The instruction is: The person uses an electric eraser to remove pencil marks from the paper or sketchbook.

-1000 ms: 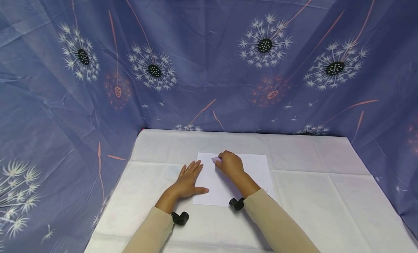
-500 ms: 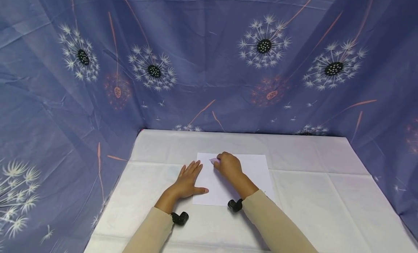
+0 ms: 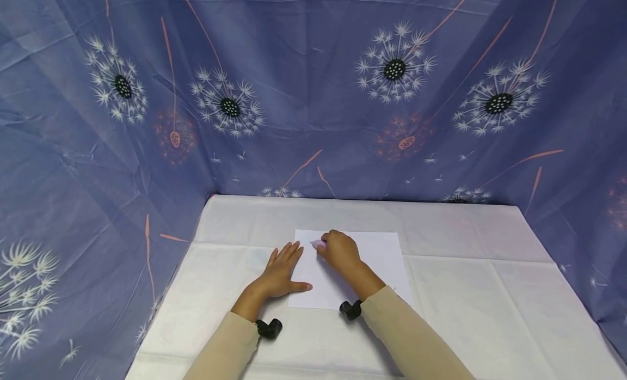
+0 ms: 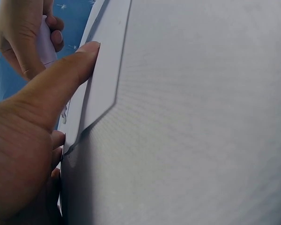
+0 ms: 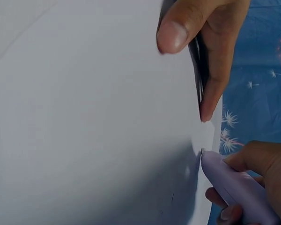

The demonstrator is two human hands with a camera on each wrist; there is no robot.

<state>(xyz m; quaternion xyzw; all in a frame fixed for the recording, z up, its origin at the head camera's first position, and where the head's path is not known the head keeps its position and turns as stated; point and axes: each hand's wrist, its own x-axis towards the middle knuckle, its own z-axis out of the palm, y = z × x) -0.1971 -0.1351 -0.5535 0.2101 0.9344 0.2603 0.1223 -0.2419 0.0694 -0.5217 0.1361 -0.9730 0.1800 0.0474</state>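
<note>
A sheet of white paper (image 3: 377, 260) lies on the white-covered table. My left hand (image 3: 278, 274) rests with fingers spread at the sheet's left edge, its thumb (image 4: 61, 82) lying over the paper. My right hand (image 3: 341, 252) grips a thick, light purple pen-shaped tool (image 5: 234, 187), whose exact kind I cannot tell. The tool's small narrow tip (image 5: 203, 151) points left, right at the paper's surface near its upper left part. In the left wrist view the right hand's fingers wrap the purple body, hiding much of it.
A white cloth (image 3: 490, 304) with fold creases covers the table. Blue curtains (image 3: 313, 97) printed with dandelions hang behind and at the left. A black wrist camera (image 3: 269, 329) sits on the left wrist, and another black camera (image 3: 350, 310) on the right.
My right hand has slid slightly left and a little toward me over the paper, carrying the purple tool. The left hand stays in place on the sheet.
</note>
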